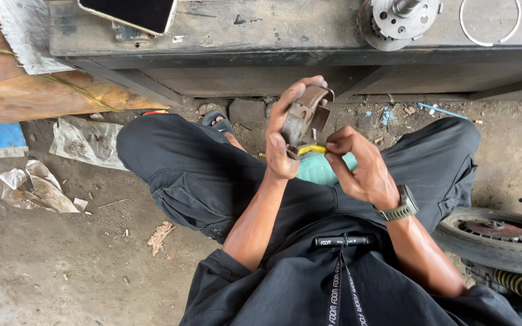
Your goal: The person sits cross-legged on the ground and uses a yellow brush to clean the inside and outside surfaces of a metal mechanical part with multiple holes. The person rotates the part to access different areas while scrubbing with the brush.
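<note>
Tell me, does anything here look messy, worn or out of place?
Yes. Crumpled paper and a dirty plastic sheet litter the dirt floor. The curved metal part in the left hand looks rusty and worn. A phone lies on the grimy bench.

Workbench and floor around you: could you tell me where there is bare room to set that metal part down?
Bare bench top lies between the phone and the gear hub. Open floor sits below the crumpled paper. Around the wheel it is crowded.

A repair workshop, probably for motorcycles: a greasy wooden counter [309,42] carrying a toothed metal gear assembly [399,19], a spoked wheel with tyre [495,234] alongside, and a littered dirt floor [61,259].
</note>
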